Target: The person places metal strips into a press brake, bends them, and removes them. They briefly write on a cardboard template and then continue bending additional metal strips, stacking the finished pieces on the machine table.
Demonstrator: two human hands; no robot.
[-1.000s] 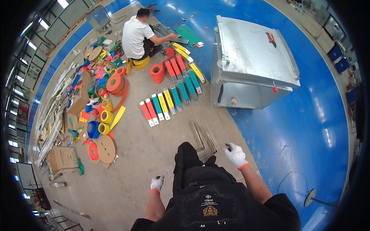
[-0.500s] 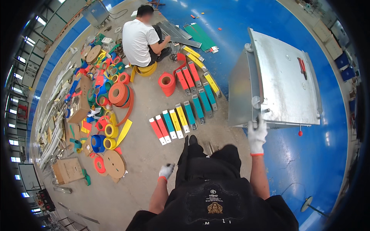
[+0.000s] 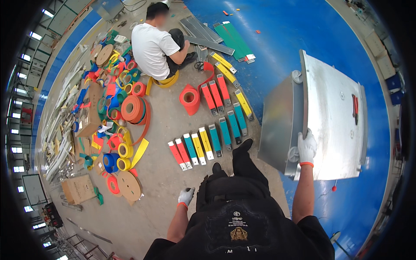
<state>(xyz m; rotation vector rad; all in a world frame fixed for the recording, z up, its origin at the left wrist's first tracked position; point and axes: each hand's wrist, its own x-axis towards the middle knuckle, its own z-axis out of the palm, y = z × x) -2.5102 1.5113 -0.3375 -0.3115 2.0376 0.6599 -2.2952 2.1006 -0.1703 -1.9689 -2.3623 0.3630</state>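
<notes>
The right hand (image 3: 307, 147), gloved, rests with fingers curled over the near edge of the metal cabinet (image 3: 329, 117), which stands on the blue floor (image 3: 277, 39) straight ahead, while the left hand (image 3: 186, 196) hangs loosely closed, empty, farther off

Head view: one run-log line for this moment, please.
right hand: gloved, on edge of grey sheet-metal cabinet | left hand: gloved, free by thigh | floor: coloured flat bars | seated person beyond

Colored strips (image 3: 203, 145) lined up in rows on the concrete floor (image 3: 160, 182), tape rolls (image 3: 125, 130) heaped on the left, a seated person (image 3: 157, 47) beyond, cardboard box (image 3: 78, 189) near the tape rolls.
</notes>
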